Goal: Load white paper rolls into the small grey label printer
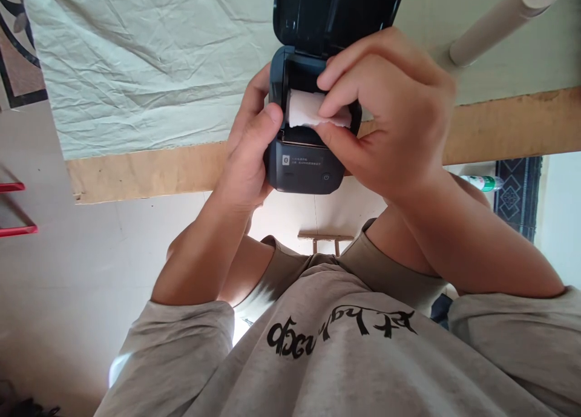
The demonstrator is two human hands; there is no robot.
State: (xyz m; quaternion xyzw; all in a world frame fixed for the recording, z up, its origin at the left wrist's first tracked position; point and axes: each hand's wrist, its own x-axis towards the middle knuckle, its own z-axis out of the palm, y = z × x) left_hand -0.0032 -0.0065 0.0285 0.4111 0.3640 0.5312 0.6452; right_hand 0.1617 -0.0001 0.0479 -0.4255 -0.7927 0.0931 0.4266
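A small dark blue printer [303, 169] sits at the table's near edge with its lid [336, 8] swung open. My left hand [247, 154] grips the printer's left side, thumb resting on the rim of the paper bay. A white paper roll [303, 108] lies in the bay. My right hand [390, 114] reaches over the printer from the right, with its fingers and thumb pinched on the roll's right end and loose paper edge. The hand hides the right half of the roll.
A wrinkled pale green cloth [145, 66] covers the table, whose wooden edge [136, 172] shows below it. A long white paper tube [499, 23] lies at the far right. Below are the floor, a wooden stool [324, 240], a green-capped bottle [481, 182] and red bars [13, 208].
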